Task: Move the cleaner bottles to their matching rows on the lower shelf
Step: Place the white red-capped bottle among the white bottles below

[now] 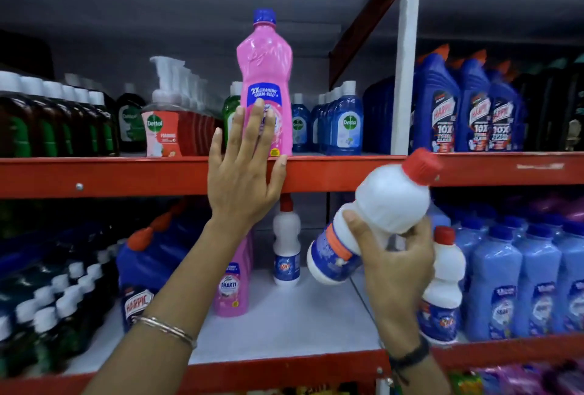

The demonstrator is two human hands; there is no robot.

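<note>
Left hand (pixel 245 170) raised, fingers spread flat and extended upward; right hand (pixel 393 260) lower, fingers curled in a firm grasp, wrist tilted inward.

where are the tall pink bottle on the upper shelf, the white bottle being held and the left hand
tall pink bottle (pixel 264 72), head view, on its pink body above the label
white bottle (pixel 384 201), head view, on its white upper body
left hand (pixel 245 173), head view, on the back of the hand
</note>
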